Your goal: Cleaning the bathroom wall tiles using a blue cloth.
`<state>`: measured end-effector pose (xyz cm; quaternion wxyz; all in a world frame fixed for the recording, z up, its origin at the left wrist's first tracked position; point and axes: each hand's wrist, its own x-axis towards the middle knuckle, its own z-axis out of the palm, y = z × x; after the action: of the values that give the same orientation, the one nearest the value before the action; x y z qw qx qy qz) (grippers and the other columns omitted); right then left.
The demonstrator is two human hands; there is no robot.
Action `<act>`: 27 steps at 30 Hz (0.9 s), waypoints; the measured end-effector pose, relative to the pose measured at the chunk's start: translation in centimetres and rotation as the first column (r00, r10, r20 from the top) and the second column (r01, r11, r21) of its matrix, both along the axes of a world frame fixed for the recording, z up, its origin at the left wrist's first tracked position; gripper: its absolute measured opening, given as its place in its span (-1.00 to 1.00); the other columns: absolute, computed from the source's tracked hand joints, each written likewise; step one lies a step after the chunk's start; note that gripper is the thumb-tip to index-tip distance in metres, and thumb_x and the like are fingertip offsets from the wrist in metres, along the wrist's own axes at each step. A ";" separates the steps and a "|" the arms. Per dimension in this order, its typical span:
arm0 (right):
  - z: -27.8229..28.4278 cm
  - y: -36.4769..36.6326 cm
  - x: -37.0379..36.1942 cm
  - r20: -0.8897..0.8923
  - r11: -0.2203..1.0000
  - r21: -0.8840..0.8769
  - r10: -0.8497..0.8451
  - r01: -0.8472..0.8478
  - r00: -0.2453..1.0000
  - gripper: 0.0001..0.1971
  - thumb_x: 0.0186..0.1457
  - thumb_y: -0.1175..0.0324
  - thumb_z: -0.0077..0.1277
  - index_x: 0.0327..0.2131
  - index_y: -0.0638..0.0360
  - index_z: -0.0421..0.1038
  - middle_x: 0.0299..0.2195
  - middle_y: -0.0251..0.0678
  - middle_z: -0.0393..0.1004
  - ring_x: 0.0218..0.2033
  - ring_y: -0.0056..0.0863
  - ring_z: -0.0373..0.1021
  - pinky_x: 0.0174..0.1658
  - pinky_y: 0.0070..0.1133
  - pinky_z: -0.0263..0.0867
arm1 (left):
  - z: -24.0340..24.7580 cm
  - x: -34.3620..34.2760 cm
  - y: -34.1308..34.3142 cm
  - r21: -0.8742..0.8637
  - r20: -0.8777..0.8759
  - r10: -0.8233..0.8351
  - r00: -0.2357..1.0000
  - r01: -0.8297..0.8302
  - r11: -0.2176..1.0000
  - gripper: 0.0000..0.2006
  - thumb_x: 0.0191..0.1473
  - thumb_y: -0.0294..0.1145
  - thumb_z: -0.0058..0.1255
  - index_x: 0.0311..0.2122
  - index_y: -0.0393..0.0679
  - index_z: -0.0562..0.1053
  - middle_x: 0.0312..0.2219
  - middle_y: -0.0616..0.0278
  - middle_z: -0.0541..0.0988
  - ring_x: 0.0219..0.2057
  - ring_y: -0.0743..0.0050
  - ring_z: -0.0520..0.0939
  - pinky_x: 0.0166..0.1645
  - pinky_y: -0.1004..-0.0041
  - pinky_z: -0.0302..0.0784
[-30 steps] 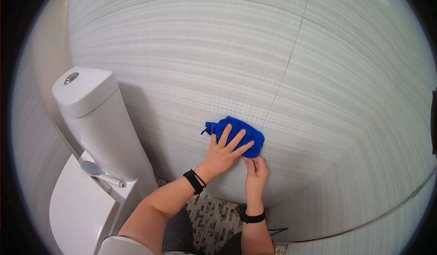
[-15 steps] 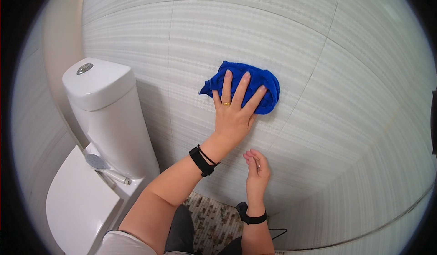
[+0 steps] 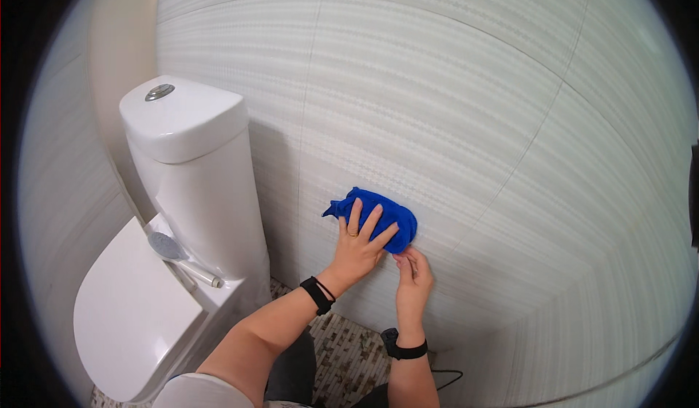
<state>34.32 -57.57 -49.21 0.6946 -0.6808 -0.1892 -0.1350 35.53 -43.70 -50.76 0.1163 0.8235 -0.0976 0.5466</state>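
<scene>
Against the tiled wall (image 3: 466, 117), right of the toilet (image 3: 189, 182), the left hand (image 3: 358, 244) presses a blue cloth (image 3: 378, 215) flat, fingers spread and pointing up. Just below it, the right hand (image 3: 413, 280) rests on the wall, its fingertips touching the cloth's lower edge, fingers loosely together.

Half a second ago the left hand (image 3: 358, 246) pressed the blue cloth (image 3: 378, 215) high on the tiled wall (image 3: 466, 117), with fingers spread wide. Now hand and cloth are lower on the wall, close to where they were one second ago. The cloth is more bunched than at the high position. The right hand (image 3: 413, 280), which was apart below the cloth, now touches its lower edge with the fingertips.
</scene>
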 end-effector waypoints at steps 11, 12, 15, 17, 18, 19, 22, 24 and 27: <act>1.2 1.2 -0.5 -0.029 0.999 -0.016 0.046 -0.046 0.999 -0.78 0.18 0.53 -0.20 -0.11 0.37 0.32 -0.20 -0.16 0.44 -0.17 -0.44 0.41 -0.07 -0.58 0.29 | 13.6 0.9 1.9 -0.179 0.236 0.099 0.967 -0.057 0.982 -0.45 -0.14 -0.48 0.06 0.06 0.06 0.34 0.20 0.04 0.06 0.22 -0.25 -0.06 0.04 -0.28 -0.03; 1.2 1.5 -0.6 -0.022 0.998 -0.015 0.055 -0.055 0.998 -0.78 0.18 0.53 -0.20 -0.11 0.38 0.32 -0.21 -0.16 0.44 -0.17 -0.44 0.41 -0.07 -0.58 0.30 | 13.4 0.9 2.1 -0.176 0.243 0.107 0.964 -0.064 0.982 -0.46 -0.13 -0.46 0.06 0.06 0.06 0.34 0.20 0.04 0.06 0.22 -0.25 -0.06 0.05 -0.27 -0.05; 0.9 2.0 -0.4 -0.018 0.998 -0.018 0.063 -0.064 0.998 -0.78 0.17 0.53 -0.19 -0.12 0.38 0.32 -0.21 -0.16 0.44 -0.18 -0.44 0.41 -0.08 -0.58 0.30 | 10.9 1.2 2.5 -0.176 0.248 0.151 0.957 -0.109 0.978 -0.49 -0.11 -0.42 0.05 0.05 0.04 0.34 0.19 0.03 0.07 0.22 -0.25 -0.06 0.08 -0.24 -0.09; 0.5 1.9 -0.3 -0.022 0.998 -0.024 0.058 -0.059 0.998 -0.78 0.17 0.52 -0.18 -0.12 0.39 0.32 -0.22 -0.16 0.44 -0.18 -0.44 0.42 -0.09 -0.59 0.31 | 8.1 1.2 2.5 -0.207 0.204 0.131 0.970 -0.088 0.974 -0.50 -0.11 -0.42 0.04 0.04 0.02 0.34 0.19 0.01 0.06 0.22 -0.27 -0.07 0.08 -0.24 -0.09; 0.5 2.1 -0.4 -0.032 0.998 -0.015 0.063 -0.064 0.997 -0.78 0.17 0.52 -0.18 -0.13 0.39 0.32 -0.23 -0.16 0.44 -0.19 -0.44 0.42 -0.09 -0.59 0.31 | 6.8 0.7 2.6 -0.212 0.136 0.142 0.980 -0.111 0.971 -0.53 -0.08 -0.40 0.04 0.03 0.00 0.35 0.18 -0.02 0.06 0.22 -0.30 -0.07 0.08 -0.25 -0.08; 0.4 2.3 -0.5 -0.041 0.998 -0.006 0.069 -0.070 0.997 -0.79 0.17 0.53 -0.17 -0.13 0.39 0.33 -0.23 -0.16 0.45 -0.19 -0.44 0.42 -0.10 -0.60 0.31 | 5.2 0.5 2.9 -0.211 0.135 0.150 0.979 -0.120 0.970 -0.53 -0.08 -0.40 0.04 0.03 0.00 0.35 0.18 -0.02 0.06 0.22 -0.30 -0.07 0.08 -0.25 -0.08; 0.1 2.7 -0.5 -0.034 0.997 -0.022 0.077 -0.077 0.996 -0.79 0.17 0.52 -0.17 -0.13 0.39 0.33 -0.24 -0.15 0.45 -0.19 -0.44 0.42 -0.10 -0.59 0.31 | 0.4 0.7 3.4 -0.225 0.098 0.149 0.984 -0.124 0.967 -0.55 -0.05 -0.36 0.04 0.03 -0.01 0.34 0.18 -0.04 0.03 0.22 -0.32 -0.09 0.08 -0.28 -0.09; -0.1 2.8 -0.4 -0.027 0.997 -0.030 0.077 -0.078 0.997 -0.79 0.17 0.52 -0.18 -0.13 0.39 0.33 -0.24 -0.15 0.45 -0.20 -0.44 0.42 -0.10 -0.59 0.31 | -0.8 0.2 3.5 -0.246 0.061 0.128 0.990 -0.109 0.963 -0.55 -0.03 -0.32 0.03 0.04 -0.02 0.32 0.19 -0.05 0.01 0.22 -0.33 -0.12 0.08 -0.33 -0.11; -0.3 3.1 -0.3 -0.026 0.997 -0.033 0.064 -0.065 0.998 -0.80 0.17 0.52 -0.18 -0.15 0.37 0.34 -0.25 -0.17 0.46 -0.20 -0.45 0.43 -0.10 -0.59 0.30 | -0.3 -0.5 3.5 -0.263 -0.035 0.117 0.992 -0.122 0.957 -0.54 -0.03 -0.33 0.03 0.04 -0.04 0.31 0.20 -0.07 -0.02 0.23 -0.33 -0.16 0.10 -0.37 -0.15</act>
<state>33.99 -54.45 -49.54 0.6895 -0.6874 -0.2047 -0.1008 34.99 -40.18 -51.05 0.1929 0.8102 0.0274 0.5528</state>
